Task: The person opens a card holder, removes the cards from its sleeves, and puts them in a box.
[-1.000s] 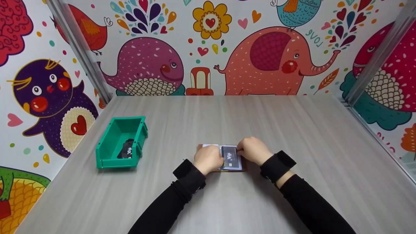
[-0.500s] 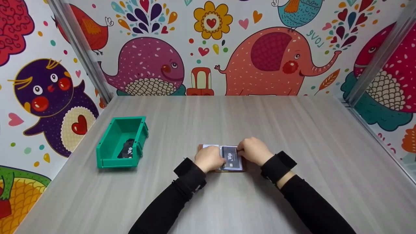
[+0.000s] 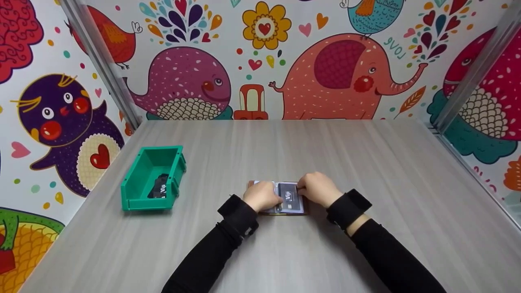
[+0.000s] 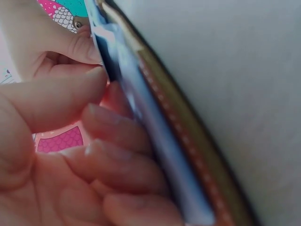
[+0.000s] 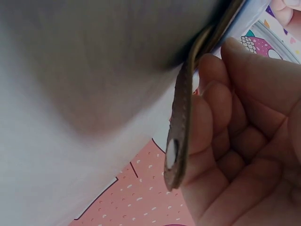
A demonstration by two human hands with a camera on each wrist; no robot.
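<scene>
An open brown card holder with clear plastic sleeves lies on the table, seen in the head view. In its right-hand sleeve area lies a dark grey card marked "Vip". My left hand covers the holder's left half, its thumb and forefinger pinching at the card's left edge; the other fingers lie curled against the sleeves. At the right edge, my right hand pinches the clear sleeve between thumb and forefinger. A brown strap with a snap button hangs beside its curled fingers in the right wrist view.
To the left stands a green bin with several dark cards in it. Printed cartoon walls border the wood-grain table at the back and both sides.
My left thumb has edged slightly to the right along the card's left side. The right hand holds its place at the right edge, and the bin stays where it was.
</scene>
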